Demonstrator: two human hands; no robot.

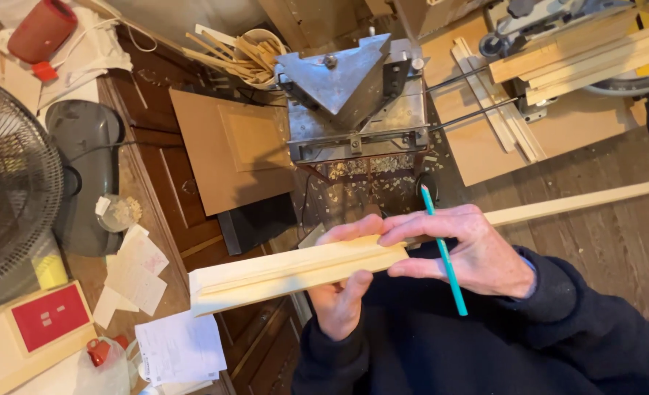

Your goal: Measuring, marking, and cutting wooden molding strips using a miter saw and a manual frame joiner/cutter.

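Both hands' grip (412, 263) tight on wooden moulding (295, 272), right with pencil (445, 252); metal cutter (357, 102) beyond.

Warm indoor light, soft shadows, mild glare on pale wood, sharp centre, wide-angle bending at edges

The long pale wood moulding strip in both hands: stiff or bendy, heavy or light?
The moulding strip probably stays stiff: it juts past the left hand without sagging. Likely light, since loose fingers of the right hand steady it, a teal pencil tucked between them.
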